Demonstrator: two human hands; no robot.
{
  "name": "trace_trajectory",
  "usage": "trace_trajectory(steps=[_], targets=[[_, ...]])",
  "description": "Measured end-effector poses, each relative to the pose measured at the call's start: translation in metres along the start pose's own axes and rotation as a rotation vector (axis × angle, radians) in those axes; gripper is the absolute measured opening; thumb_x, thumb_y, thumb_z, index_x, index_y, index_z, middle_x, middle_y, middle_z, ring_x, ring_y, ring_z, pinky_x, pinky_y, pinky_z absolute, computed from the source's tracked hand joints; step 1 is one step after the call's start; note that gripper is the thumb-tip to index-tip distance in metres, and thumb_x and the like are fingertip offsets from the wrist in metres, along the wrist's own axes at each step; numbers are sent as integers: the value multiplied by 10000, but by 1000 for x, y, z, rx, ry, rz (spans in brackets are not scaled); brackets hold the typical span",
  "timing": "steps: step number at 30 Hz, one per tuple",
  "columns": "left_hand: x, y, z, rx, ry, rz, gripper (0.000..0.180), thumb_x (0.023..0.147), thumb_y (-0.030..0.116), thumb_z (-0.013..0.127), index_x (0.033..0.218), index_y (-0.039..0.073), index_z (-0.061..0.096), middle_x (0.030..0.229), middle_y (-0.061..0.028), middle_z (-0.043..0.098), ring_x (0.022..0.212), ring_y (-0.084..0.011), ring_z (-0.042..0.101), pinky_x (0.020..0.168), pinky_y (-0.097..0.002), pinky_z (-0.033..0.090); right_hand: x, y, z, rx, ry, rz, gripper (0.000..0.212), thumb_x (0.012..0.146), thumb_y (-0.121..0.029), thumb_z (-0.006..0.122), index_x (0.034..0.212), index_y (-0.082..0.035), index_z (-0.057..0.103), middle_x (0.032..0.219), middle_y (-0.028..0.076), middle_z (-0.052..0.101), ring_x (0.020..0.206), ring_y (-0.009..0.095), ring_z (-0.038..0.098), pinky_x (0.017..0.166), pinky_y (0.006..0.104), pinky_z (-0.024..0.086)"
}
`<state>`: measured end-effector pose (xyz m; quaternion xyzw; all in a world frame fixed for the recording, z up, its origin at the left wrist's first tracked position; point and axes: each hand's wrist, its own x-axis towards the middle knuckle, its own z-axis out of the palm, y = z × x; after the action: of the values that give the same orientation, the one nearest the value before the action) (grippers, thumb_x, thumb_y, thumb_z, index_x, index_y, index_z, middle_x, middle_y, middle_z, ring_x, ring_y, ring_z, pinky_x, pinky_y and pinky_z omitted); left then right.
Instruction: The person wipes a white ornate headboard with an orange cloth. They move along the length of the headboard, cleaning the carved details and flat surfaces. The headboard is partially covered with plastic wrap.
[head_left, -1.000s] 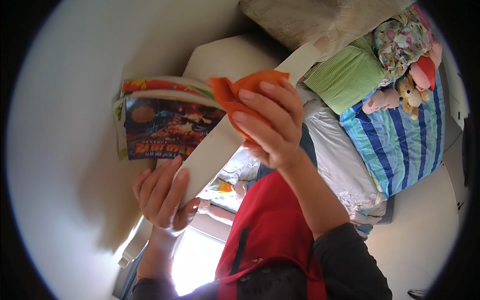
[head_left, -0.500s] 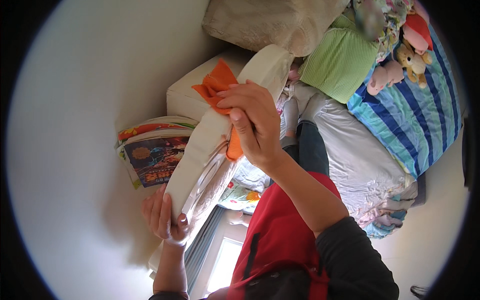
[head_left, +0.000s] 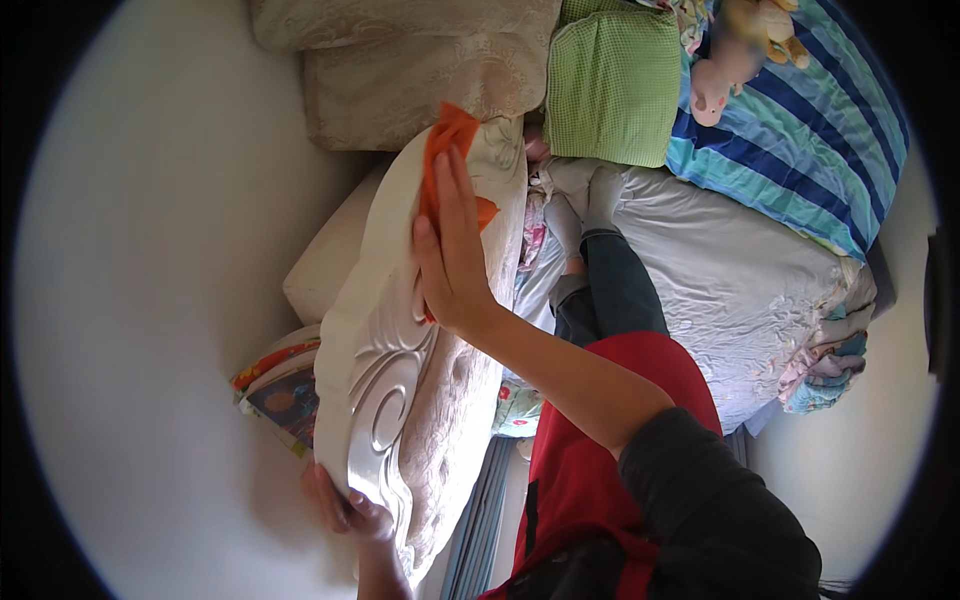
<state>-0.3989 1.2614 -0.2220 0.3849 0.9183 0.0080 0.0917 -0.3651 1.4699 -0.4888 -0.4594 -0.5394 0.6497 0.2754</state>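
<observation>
A white carved headboard (head_left: 348,375) with a padded, cream patterned panel (head_left: 447,440) slants across the middle. My right hand (head_left: 460,255) lies along its upper part, fingers long and close together. Under that hand an orange cloth (head_left: 446,125) is held against the carved face, its ends sticking out above and beside the fingers. Lower down, my left hand (head_left: 350,510) grips the headboard's edge near the wall, thumb on the front side and fingers partly hidden behind.
Behind the headboard stand a cream box-like piece (head_left: 325,255) and several books (head_left: 285,390) by the wall (head_left: 140,300). A beige covered piece (head_left: 420,80) is at the top. The bed (head_left: 720,270) at right carries a green pillow (head_left: 615,90), a blue striped pillow (head_left: 800,130) and plush toys (head_left: 712,90).
The headboard's carved face has turned more into view. My right hand has slid the orange cloth onto that face, its fingers straighter. The left hand sits lower in the picture, still gripping the edge.
</observation>
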Motion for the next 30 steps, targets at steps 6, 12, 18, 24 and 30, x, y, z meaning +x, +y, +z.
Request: trace_trajectory(steps=[6,12,18,24,30], targets=[[0,-4,-2,85,26,31,658,1102,467,410,1355,-123,553,1263,-301,615,1113,-429,631,954,-500,504,71,95,-15,220,241,499,529,1110,-261,396,1548,36,385,1620,227,386,1506,346,364,1221,379,288],[-7,-11,-1,38,12,21,669,1102,481,404,1340,-124,561,1240,-304,619,1077,-428,636,929,-496,509,8,-11,1,-18,70,55,498,1111,-205,386,1578,-32,378,1655,214,304,1556,338,268,1243,447,248],[7,-9,-2,62,11,149,527,1083,364,446,1371,-70,528,1162,-318,652,951,-449,635,783,-546,509,64,45,-11,64,160,274,313,1094,-168,413,1308,-29,594,1302,197,613,1251,345,563,1082,445,408],[1,-14,2,27,44,154,543,1084,384,446,1354,-76,548,1207,-326,655,988,-456,642,833,-560,516,37,-25,-12,-77,-153,-495,77,863,-90,719,931,-70,690,1048,71,694,1127,320,613,1002,451,465],[4,-14,-2,78,15,145,569,1078,412,451,1346,-74,575,1231,-302,668,1016,-461,645,873,-566,506,101,47,-28,129,-51,305,276,1053,-134,475,921,-23,691,1025,72,720,799,194,676,754,381,557]])
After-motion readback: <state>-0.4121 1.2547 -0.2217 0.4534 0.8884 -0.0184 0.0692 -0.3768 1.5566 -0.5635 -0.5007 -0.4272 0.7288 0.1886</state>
